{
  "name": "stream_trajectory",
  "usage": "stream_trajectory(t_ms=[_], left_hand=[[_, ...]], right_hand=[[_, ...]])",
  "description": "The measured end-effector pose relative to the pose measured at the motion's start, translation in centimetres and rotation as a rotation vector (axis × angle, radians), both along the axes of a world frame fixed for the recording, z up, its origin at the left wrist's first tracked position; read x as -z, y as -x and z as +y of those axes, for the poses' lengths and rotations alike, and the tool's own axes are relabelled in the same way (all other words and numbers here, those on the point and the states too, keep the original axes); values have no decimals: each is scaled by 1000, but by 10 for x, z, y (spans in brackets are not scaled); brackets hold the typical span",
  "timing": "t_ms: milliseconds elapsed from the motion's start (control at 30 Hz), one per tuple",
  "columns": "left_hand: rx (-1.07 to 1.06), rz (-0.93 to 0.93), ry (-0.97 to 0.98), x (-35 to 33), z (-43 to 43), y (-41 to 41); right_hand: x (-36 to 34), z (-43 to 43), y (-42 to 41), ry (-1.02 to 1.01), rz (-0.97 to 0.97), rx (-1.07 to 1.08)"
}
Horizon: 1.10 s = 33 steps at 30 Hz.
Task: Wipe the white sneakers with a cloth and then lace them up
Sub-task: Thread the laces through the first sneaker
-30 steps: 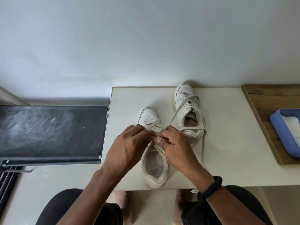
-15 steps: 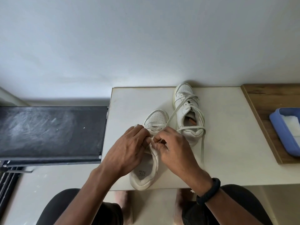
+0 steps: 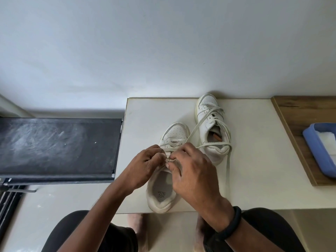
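Note:
Two white sneakers stand on a cream table [image 3: 149,124]. The near sneaker [image 3: 163,193] sits at the front edge, toe pointing away. My left hand [image 3: 143,166] and my right hand [image 3: 192,171] meet over its eyelets, and both pinch the white lace [image 3: 192,131] there. From my right hand the lace runs up across the far sneaker [image 3: 212,128], loops round its collar and trails down over the table. The far sneaker stands at the back, toe to the wall. My fingers hide the near sneaker's tongue.
A blue tray [image 3: 316,153] with a white cloth [image 3: 327,140] in it rests on a wooden board [image 3: 298,113] at the right. A dark scuffed panel [image 3: 54,146] adjoins the table's left edge. A pale wall rises behind. My knees and bare feet show below the table.
The near sneaker has been turned and shifted back towards the right. Both hands stayed together at its eyelets, working the lace.

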<state>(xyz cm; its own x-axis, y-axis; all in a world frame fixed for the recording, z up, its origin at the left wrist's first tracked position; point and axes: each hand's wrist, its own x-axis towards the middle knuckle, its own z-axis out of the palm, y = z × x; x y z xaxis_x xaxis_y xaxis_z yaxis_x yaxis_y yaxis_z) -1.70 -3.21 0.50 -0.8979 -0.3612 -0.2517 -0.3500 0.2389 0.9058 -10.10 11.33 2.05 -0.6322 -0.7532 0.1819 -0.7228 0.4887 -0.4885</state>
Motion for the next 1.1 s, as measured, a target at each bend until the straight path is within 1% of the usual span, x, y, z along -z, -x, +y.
stream_trajectory(t_ms=[100,233,333,433,500,533,567,667,700,733,767,833,867,900,933,967,1033,1067,1100], left_hand=[[-25,-21,-69,-1,0,0],[-58,-36,-73,-2,1,1],[-72,-37,-47,1,1,1],[-74,-39,26,4,1,0],[-60,-12,91,6,1,0],[-52,0,112,7,2,0],[-47,8,123,8,2,0],[-46,33,127,8,2,-1],[-45,42,130,8,2,-1],[-42,50,138,8,3,-1],[-39,55,146,8,4,0],[-39,59,159,8,6,2],[-42,63,166,8,6,2],[-49,66,171,8,7,2],[-60,64,176,9,8,2],[-73,61,181,10,8,2],[-93,59,193,11,9,2],[-99,62,196,11,9,2],[-102,64,196,11,10,3]], right_hand=[[0,-1,-2,-39,52,-22],[-2,-3,-4,-56,136,-38],[-6,-3,-1,-24,157,-9],[-11,-3,0,-9,161,25],[-13,-3,0,-31,94,46],[-13,-4,0,-31,-13,79],[-13,-5,1,-13,-193,125],[-20,-6,7,139,-985,275],[-21,-5,8,184,-1202,291],[-21,-2,10,211,-1342,290],[-22,0,10,219,-1419,279],[-24,2,11,234,-1476,258],[-25,2,11,242,-1471,260],[-28,1,10,249,-1425,268],[-30,1,8,243,-1305,269],[-31,1,8,218,-1120,253],[-25,2,9,124,-688,219],[-24,2,10,118,-598,225],[-25,1,11,146,-616,239]])
